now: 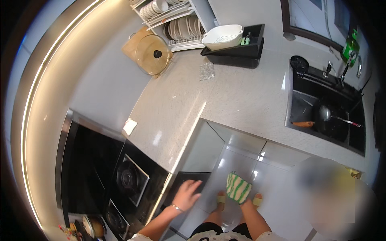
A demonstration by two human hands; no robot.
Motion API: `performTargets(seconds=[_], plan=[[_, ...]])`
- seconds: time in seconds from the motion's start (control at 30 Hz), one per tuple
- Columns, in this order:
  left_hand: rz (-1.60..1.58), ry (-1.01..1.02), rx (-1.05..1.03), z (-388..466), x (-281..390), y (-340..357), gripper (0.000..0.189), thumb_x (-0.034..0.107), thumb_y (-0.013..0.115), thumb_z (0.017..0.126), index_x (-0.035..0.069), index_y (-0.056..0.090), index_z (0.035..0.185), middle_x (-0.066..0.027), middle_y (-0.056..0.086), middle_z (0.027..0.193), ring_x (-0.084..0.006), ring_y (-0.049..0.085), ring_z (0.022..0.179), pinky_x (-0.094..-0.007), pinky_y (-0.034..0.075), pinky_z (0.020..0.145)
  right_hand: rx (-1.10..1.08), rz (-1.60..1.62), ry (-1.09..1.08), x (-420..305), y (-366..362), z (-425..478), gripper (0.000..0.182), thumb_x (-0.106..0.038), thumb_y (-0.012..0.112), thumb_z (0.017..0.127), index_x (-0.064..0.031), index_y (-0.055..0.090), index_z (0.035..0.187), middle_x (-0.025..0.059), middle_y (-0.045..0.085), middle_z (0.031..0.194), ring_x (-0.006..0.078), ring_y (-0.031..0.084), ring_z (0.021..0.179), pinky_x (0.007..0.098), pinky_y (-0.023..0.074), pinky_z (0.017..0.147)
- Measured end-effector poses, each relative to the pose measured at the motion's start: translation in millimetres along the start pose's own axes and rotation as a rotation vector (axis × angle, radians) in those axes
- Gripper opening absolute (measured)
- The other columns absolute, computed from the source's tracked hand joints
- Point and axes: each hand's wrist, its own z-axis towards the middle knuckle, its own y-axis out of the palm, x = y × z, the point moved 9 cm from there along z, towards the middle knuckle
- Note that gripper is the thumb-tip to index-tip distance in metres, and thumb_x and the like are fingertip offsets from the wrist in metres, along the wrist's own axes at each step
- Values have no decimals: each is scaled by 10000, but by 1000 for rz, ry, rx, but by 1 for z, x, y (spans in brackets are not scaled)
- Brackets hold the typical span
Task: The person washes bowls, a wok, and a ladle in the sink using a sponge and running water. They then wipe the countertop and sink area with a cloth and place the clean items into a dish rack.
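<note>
My left hand, a bracelet at its wrist, hangs in the air over the floor beside the front edge of the gas stove. Its fingers are apart and it holds nothing. A green and white striped cloth covers my right hand, whose fingers are hidden; whether it wears or grips the cloth cannot be told. Both hands are below the stone countertop. Under them show my feet in yellow sandals.
A black sink at the right holds a wok, a ladle and an orange-brown item. A glass lid, a dish rack, a white colander and black trays stand at the back. A blurred patch covers the lower right.
</note>
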Motion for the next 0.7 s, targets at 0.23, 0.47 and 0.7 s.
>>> performTargets(seconds=[0.23,0.47,0.7], plan=[[406,25,135,97,-128,-79,498,164,579,766,150,418,1237,-246,309,1242,-397,340,1124,-431,310,938,420,1394,731,-90,181,161,452,-306,446,854,-51,412,1226,146,392,1273,287,407,1136,351,406,858],[356,111,223,141,-185,-53,495,16,431,745,34,399,1239,-256,257,1291,-411,270,1178,-463,224,982,97,1582,921,-204,268,83,466,-265,378,882,-12,322,1268,150,310,1313,281,275,1215,347,217,1017],[337,135,176,147,-184,-52,509,4,410,733,5,390,1241,-281,241,1288,-446,256,1170,-491,199,983,-383,1301,1043,-131,502,96,425,-235,314,908,-1,316,1262,132,390,1243,225,357,1149,309,244,1003]])
